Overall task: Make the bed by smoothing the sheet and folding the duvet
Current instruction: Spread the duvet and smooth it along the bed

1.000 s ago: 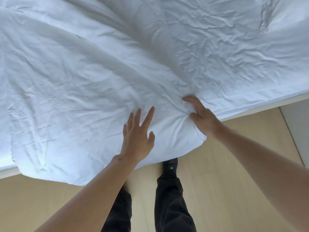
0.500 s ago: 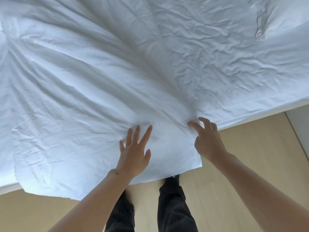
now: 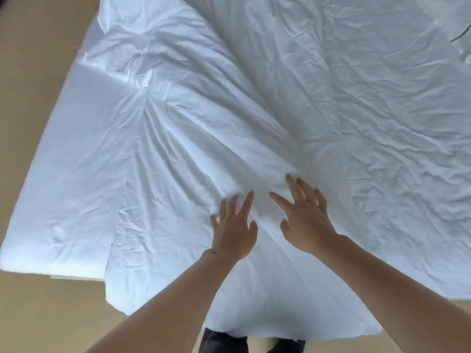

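both hands point(image 3: 270, 225) flat, fingers spread, on duvet point(image 3: 178, 161)

Tan wood-look floor point(image 3: 38, 59) at 9 to 11 o'clock and along 6 to 8 o'clock. Thin dark cable-like line point(image 3: 460, 36) at 2 o'clock. Soft, even daylight.

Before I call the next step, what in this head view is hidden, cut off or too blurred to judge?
- Left hand: fingertips motion-blurred, so contact with the duvet is unclear.
- Dark line at the right edge: cut off, cannot be identified.
- Sheet: runs past the top and right edges, so the bed's far side is unseen.
- Feet: hidden by the duvet's overhanging hem.
- Right hand: palm side faces away from the camera.
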Motion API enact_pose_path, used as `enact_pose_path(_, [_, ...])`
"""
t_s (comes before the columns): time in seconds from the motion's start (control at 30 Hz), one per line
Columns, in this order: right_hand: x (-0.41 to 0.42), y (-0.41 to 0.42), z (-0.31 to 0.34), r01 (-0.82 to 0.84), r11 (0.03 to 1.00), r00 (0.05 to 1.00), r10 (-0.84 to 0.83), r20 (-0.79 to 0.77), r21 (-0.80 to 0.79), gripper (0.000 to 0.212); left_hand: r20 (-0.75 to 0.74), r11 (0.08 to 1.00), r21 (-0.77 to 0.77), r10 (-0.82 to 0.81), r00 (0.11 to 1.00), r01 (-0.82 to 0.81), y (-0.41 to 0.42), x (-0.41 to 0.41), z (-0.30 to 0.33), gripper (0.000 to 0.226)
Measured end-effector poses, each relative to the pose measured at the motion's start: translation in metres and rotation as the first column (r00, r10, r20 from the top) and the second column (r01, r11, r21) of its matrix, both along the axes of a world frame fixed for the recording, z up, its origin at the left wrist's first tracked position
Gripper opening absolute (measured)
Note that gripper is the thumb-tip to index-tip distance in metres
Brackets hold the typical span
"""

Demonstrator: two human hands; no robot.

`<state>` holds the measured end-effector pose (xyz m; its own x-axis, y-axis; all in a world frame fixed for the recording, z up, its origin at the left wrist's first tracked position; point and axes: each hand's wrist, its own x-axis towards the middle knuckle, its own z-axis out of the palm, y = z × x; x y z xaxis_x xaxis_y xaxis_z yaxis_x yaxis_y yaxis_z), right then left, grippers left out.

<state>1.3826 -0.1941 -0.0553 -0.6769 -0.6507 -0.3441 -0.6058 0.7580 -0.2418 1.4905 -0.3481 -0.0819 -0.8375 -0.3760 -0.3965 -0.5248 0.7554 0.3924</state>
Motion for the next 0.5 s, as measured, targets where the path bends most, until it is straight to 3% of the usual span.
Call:
enact_pose_path(0.3, [-0.101,-0.156,-0.03,-0.077,0.99,0.99,0.09,-0.107,0.116,0.088,-0.04,0.984,-0.032,0.174,0.984,-0.175,-0.185,-0.036,-0.032,0.076])
enact_pose_path(0.5, [-0.139,-0.243,-0.031,-0.094,0.99,0.975,0.113,-0.192,0.107,0.106,0.032,0.957,0.014,0.288,0.957,-0.289,-0.224,-0.058,-0.048,0.073])
